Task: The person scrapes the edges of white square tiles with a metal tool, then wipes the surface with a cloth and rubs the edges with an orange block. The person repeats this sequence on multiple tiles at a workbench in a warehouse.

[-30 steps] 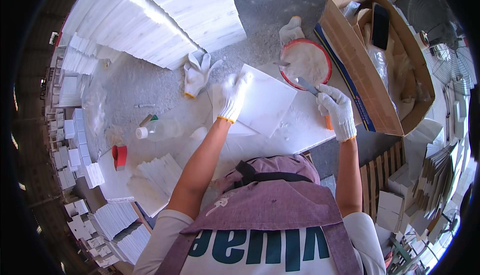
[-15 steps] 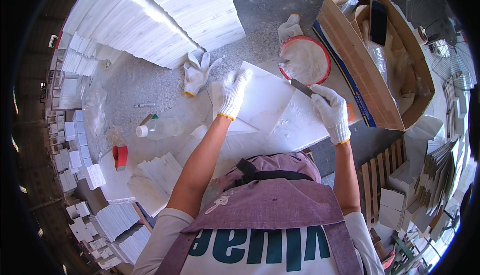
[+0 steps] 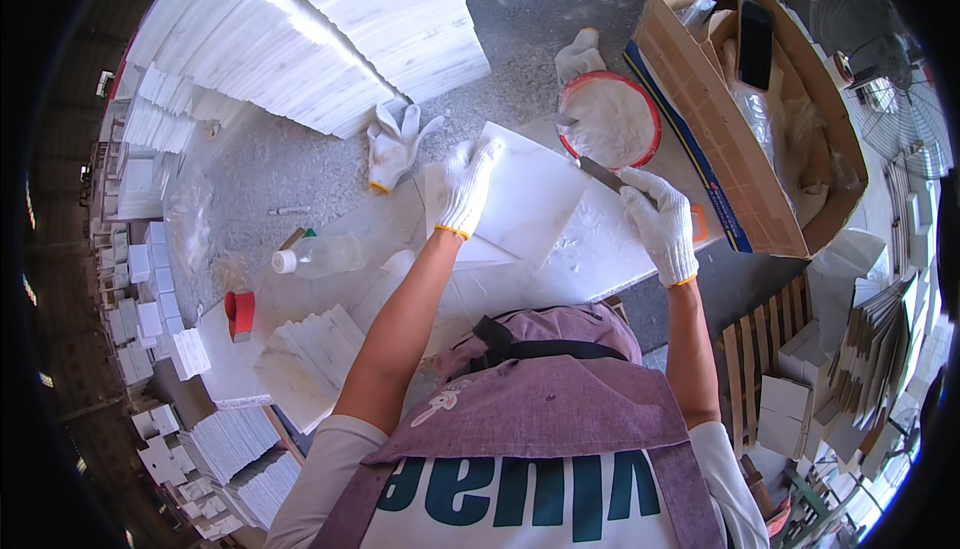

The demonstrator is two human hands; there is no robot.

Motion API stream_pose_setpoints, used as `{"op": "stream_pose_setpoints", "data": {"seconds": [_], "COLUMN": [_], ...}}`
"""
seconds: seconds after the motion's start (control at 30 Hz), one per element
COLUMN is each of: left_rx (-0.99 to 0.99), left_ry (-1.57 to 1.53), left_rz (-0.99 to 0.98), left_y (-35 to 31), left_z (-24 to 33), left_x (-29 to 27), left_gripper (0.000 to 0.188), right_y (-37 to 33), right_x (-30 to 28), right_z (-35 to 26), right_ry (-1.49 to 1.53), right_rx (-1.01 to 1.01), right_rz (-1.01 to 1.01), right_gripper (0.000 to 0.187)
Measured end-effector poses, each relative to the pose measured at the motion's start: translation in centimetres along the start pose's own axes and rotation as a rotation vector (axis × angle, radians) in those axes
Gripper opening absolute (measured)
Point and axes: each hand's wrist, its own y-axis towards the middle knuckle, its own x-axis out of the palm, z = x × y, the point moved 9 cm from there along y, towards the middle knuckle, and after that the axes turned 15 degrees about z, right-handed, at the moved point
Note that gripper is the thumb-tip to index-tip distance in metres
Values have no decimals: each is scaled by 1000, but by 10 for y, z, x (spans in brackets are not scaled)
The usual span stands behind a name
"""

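My left hand [image 3: 465,187], in a white knit glove, grips the left edge of a square white marble tile [image 3: 540,184]. Part of another white tile [image 3: 488,251] shows beneath it. In my gloved right hand [image 3: 660,214] is a putty knife [image 3: 601,174], its dark blade pointing up and left past the tile's right side. The blade's tip is close to the lower rim of a red-rimmed bowl [image 3: 612,114] of white paste or powder. Another tool's end rests at the bowl's left rim. Which part of the blade touches anything, I cannot tell.
Beyond the bench [image 3: 400,294] stand long stacks of white tiles [image 3: 330,29]. Loose white gloves [image 3: 393,144], a clear bottle [image 3: 325,255] and a red tape roll [image 3: 239,316] lie on the left. A cardboard box [image 3: 690,119] holding a phone [image 3: 755,44] is at the right.
My right hand and the putty knife have shifted very slightly up and left. My left hand and the tile look unmoved.
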Motion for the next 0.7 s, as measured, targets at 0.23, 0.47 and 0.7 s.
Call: {"op": "stream_pose_setpoints", "data": {"seconds": [0.23, 0.47, 0.7], "left_rx": [-40, -5, -27], "left_ry": [-38, 50, 82], "left_rz": [-19, -5, -19], "left_y": [-2, -3, 0], "left_z": [1, 8, -2], "left_x": [2, -2, 0], "left_gripper": [22, 24, 25], "right_y": [1, 1, 4], "right_x": [0, 1, 5], "right_z": [-2, -5, -4], "right_ry": [3, -12, -22], "right_rx": [12, 2, -28], "right_rz": [-4, -4, -15], "right_gripper": [27, 27, 28]}}
